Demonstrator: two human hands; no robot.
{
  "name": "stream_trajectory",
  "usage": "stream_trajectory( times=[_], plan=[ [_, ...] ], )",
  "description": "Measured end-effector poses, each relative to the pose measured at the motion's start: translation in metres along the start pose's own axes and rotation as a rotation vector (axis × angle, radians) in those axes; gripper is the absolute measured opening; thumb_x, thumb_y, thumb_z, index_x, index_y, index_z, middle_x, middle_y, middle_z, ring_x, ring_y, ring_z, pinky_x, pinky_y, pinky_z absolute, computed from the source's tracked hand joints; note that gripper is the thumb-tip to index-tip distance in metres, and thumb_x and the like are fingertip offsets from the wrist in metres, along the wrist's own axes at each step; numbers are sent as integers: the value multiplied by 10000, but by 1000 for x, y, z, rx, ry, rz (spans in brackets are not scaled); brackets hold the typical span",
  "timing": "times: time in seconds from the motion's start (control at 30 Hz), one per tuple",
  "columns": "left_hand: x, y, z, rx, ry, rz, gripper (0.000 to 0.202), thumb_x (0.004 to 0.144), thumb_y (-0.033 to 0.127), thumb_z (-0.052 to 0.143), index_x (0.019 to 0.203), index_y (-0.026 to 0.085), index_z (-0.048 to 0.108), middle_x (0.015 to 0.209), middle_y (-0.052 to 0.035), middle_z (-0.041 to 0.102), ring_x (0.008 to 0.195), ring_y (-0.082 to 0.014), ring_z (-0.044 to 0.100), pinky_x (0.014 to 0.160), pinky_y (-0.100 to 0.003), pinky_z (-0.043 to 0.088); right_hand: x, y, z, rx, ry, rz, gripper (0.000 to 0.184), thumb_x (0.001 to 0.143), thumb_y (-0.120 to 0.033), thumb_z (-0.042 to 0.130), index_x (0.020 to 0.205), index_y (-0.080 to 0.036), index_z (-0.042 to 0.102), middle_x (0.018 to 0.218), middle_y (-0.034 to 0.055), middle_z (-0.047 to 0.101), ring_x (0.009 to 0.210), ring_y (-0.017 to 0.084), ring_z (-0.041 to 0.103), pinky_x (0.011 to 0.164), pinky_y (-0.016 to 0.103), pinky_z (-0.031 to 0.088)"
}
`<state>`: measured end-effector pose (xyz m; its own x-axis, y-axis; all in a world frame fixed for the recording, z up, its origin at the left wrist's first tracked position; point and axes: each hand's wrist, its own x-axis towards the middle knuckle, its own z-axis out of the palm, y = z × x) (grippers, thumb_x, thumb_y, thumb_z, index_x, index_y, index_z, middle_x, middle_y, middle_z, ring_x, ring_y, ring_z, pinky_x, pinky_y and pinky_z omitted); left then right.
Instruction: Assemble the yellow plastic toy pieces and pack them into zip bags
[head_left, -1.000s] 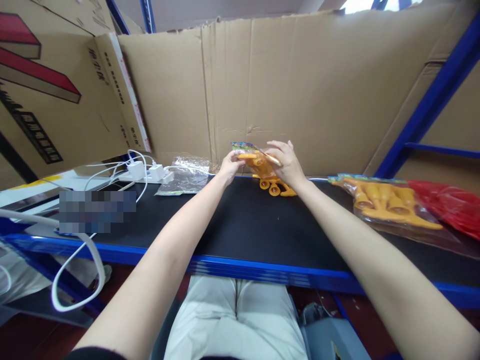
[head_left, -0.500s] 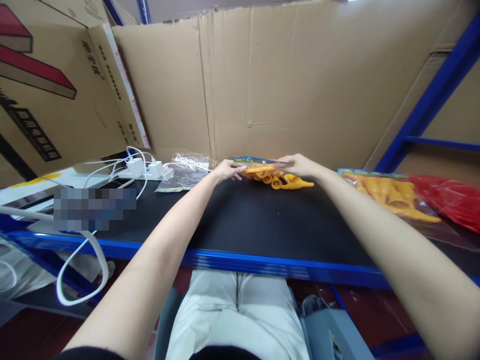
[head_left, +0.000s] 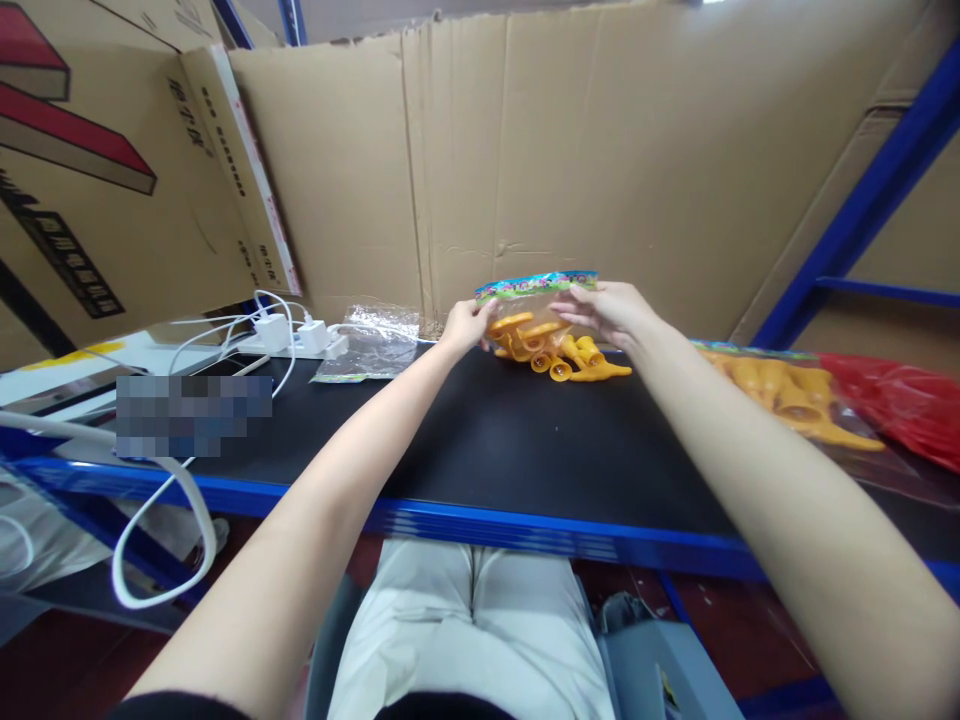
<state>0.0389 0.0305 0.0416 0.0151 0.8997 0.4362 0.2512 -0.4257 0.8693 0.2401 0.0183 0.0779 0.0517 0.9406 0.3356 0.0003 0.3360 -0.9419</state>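
Both my hands hold a clear plastic bag (head_left: 534, 300) with a colourful printed top strip, at the far side of the black shelf top (head_left: 480, 440). My left hand (head_left: 466, 325) pinches the bag's left edge. My right hand (head_left: 611, 312) grips its right side, fingers closed over the plastic. Several orange plastic toy pieces (head_left: 559, 352) stick out of the bag's lower opening and rest on the black surface.
A filled bag of orange toys (head_left: 780, 395) and a red bag (head_left: 900, 405) lie at the right. An empty clear bag (head_left: 371, 342), a white power strip with chargers (head_left: 292, 340) and cables lie at the left. Cardboard sheets (head_left: 585, 170) stand behind. A blue shelf edge (head_left: 480, 520) runs in front.
The bag lay flat on the surface half a second ago; now both hands have raised its printed top upright, with the orange pieces still at its lower end.
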Motion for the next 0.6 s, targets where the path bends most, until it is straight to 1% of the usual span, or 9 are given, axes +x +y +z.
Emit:
stream_trajectory(
  times=[0.07, 0.13, 0.2, 0.3, 0.4, 0.5, 0.6],
  plan=[
    [3, 4, 3, -167, -16, -61, 277, 831, 363, 533, 949, 130, 623, 877, -57, 644, 481, -103, 601, 480, -206, 436, 1, -2, 3, -10, 43, -11, 120, 753, -216, 648, 695, -137, 579, 654, 67, 633, 615, 166, 656, 522, 274, 552],
    [8, 8, 5, -265, -16, -83, 284, 839, 344, 531, 1018, 135, 602, 1001, -78, 624, 591, -125, 645, 543, -218, 475, 2, -4, 5, -48, 89, -31, 100, 754, -209, 641, 711, -135, 588, 655, 65, 629, 632, 175, 658, 490, 265, 540],
    [13, 12, 6, -309, -12, -64, 290, 832, 336, 546, 1029, 131, 601, 1025, -80, 617, 694, -146, 660, 607, -227, 491, 4, -6, 7, -69, 122, -76, 105, 755, -219, 634, 712, -135, 588, 647, 60, 619, 638, 180, 657, 464, 254, 527],
    [19, 15, 4, -339, -7, -25, 298, 816, 338, 570, 1039, 142, 603, 1030, -67, 619, 826, -165, 648, 686, -242, 493, 9, -9, 7, -36, 158, -169, 137, 766, -277, 616, 730, -152, 571, 664, 36, 604, 621, 160, 652, 450, 237, 523],
    [22, 19, -1, -334, -2, 18, 278, 819, 329, 568, 1037, 162, 608, 1066, -57, 614, 940, -173, 609, 732, -247, 484, 14, -16, 6, -3, 151, -239, 163, 784, -337, 587, 794, -178, 552, 716, 19, 600, 630, 138, 650, 472, 231, 531],
    [20, 27, -6, -309, -29, 55, 262, 817, 347, 564, 1004, 175, 628, 1074, -53, 616, 1037, -187, 554, 761, -252, 474, 18, -25, 7, 0, 132, -307, 164, 810, -349, 550, 829, -186, 553, 769, 27, 612, 689, 140, 652, 497, 225, 525],
    [16, 40, -11, -302, -28, 74, 268, 810, 385, 564, 970, 182, 637, 1073, -47, 613, 1079, -188, 518, 787, -253, 466, 22, -34, 11, -23, 146, -374, 190, 827, -363, 517, 861, -187, 581, 853, 49, 636, 773, 164, 649, 520, 237, 519]
  ],
)
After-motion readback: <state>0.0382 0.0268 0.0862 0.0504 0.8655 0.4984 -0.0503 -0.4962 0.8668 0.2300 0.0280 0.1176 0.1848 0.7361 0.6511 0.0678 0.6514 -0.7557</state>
